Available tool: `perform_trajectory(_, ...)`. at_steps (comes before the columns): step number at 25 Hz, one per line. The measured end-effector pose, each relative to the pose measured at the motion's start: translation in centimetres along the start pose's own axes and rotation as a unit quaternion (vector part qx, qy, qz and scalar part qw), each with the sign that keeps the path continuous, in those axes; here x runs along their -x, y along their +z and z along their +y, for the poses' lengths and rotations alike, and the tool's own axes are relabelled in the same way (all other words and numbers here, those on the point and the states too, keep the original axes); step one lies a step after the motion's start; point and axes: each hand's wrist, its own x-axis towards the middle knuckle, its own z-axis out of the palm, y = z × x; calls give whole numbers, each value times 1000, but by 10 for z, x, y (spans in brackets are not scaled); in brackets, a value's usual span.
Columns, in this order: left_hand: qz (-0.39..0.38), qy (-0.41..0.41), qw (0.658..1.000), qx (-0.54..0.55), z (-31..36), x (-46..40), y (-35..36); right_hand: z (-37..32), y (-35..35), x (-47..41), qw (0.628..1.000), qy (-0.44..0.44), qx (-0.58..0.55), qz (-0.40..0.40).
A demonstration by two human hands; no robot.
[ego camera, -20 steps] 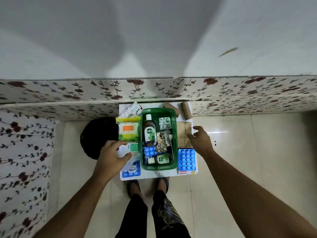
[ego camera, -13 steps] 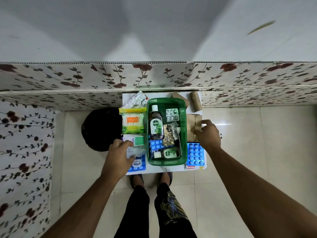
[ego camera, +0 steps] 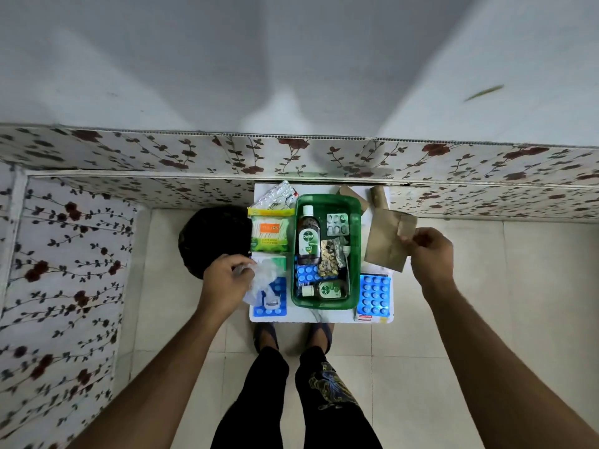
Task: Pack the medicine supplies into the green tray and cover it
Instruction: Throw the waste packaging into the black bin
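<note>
Already the green tray (ego camera: pixel 327 202) at the table's (ego camera: pixel 324 316) middle holds bottles and blister strips; the swab pack (ego camera: pixel 269 233) and blue strips outside remain, as does covering. At the left edge, the left hand (ego camera: pixel 227 280) is closed on a clear plastic bag (ego camera: pixel 264 278); right of the tray, the right hand (ego camera: pixel 428 251) pinches a brown paper packet (ego camera: pixel 387 243).

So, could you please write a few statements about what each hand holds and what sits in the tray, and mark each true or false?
1. The right hand pinches a brown paper bag. True.
2. The left hand grips the large Dettol bottle. False: it holds clear plastic wrap; the bottle lies in the green tray.
3. A small Dettol bottle lies at the tray's near end. True.
4. The cotton swab pack is inside the tray. False: it lies on the table to the tray's left.
</note>
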Motion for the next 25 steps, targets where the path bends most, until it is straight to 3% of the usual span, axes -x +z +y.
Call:
perform_trajectory(5, 60, -94, 983, 147, -13, -5, -38, -75, 16, 55, 993, -62, -46, -95)
perform_trajectory(9, 96, -147, 967, 183, -64, -44, -58, -90, 123, 83, 981, -77, 6, -177)
perform_trajectory(12, 110, -175, 961, 185, -121, -94, -61, -77, 219, 97, 973, -99, 91, -189)
perform_trajectory(15, 79, -188, 966, 161, -187, -154, -51, -54, 316, 102, 941, -180, 246, -149)
perform_trajectory(18, 53, -197, 969, 142, -241, -203, -31, -20, 399, 92, 886, -218, 375, -166)
perform_trajectory(21, 28, -208, 969, 132, -280, -236, -11, 15, 458, 73, 872, -190, 408, -191)
perform_trajectory(25, -54, -254, 926, 272, -307, -261, 0, 53, 506, 48, 878, -147, 411, -198)
